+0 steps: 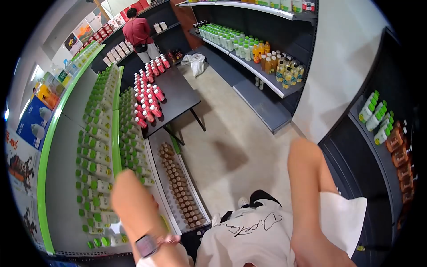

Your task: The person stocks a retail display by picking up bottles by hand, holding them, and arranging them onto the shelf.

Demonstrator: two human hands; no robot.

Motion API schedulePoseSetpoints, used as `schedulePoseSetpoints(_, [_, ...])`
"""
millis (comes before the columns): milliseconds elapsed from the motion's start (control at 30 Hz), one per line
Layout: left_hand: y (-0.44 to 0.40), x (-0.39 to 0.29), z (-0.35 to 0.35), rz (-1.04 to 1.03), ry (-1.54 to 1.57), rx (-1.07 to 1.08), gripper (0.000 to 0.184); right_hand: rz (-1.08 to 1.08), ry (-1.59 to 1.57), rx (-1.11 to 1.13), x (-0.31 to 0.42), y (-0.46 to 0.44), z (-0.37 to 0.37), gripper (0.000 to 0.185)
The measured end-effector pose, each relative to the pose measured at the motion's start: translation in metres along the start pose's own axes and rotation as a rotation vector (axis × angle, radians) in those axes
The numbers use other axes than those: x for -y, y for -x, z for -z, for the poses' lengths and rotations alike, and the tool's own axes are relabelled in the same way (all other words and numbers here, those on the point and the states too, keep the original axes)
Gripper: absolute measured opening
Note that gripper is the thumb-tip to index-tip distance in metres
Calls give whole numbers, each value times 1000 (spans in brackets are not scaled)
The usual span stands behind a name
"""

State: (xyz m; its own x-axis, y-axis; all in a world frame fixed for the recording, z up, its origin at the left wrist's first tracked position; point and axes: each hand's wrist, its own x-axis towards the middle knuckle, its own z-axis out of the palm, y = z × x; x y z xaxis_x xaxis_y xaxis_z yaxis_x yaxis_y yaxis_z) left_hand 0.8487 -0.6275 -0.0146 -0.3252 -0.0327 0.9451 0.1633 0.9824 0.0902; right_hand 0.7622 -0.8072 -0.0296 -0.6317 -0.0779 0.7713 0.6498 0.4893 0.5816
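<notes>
My left hand (127,189) is blurred in front of the left shelf, close to rows of white bottles with green caps (94,169). A watch (147,245) sits on that wrist. My right hand (306,158) is raised over the floor at the right, also blurred. The fingers of both hands cannot be made out, nor can anything held in them. Below and right of my left hand, a low shelf section holds brown-capped bottles (180,187). Further off, red bottles with white caps (149,100) stand on a dark table (178,91).
A person in a red top (136,32) stands at the back shelves. A white bag (194,63) lies on the floor behind the table. Bottles of orange drink (259,51) stand on the right-hand shelf. A dark shelf at far right holds brown bottles (400,155).
</notes>
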Motion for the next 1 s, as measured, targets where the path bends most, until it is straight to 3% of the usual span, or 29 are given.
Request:
schedulePoseSetpoints(33, [8, 8, 16, -7, 15, -19, 12, 1, 144, -9, -6, 15, 16, 21])
schedulePoseSetpoints(133, [35, 35, 68, -10, 74, -84, 12, -408, -25, -87, -11, 57, 74, 24])
schedulePoseSetpoints(233, [74, 59, 122, 141, 83, -120, 14, -1133, -407, 181, 38, 126, 127, 28])
schedulePoseSetpoints(367, [134, 84, 212, 509, 28, -131, 26, -1327, -557, -156, 7, 173, 221, 33])
schedulePoseSetpoints(467, [165, 112, 267, 636, 82, -179, 37, -1332, -854, -121, 8, 218, 278, 32])
schedulePoseSetpoints(533, [181, 134, 303, 644, 164, -209, 38, -1223, -806, -129, -1, 235, 328, 28])
schedulePoseSetpoints(667, [207, 188, 367, 508, 295, -243, 37, -1035, -892, -200, -42, 275, 393, 34])
schedulePoseSetpoints(800, [218, 219, 416, 417, 483, -228, 47, -1010, -1193, -193, -66, 328, 431, 33])
schedulePoseSetpoints(933, [242, 221, 455, 565, 306, -290, 57, -972, -1382, -207, -104, 378, 472, 23])
schedulePoseSetpoints(1000, [255, 212, 485, 586, 176, -302, 62, -1144, -983, -233, -127, 404, 493, 20])
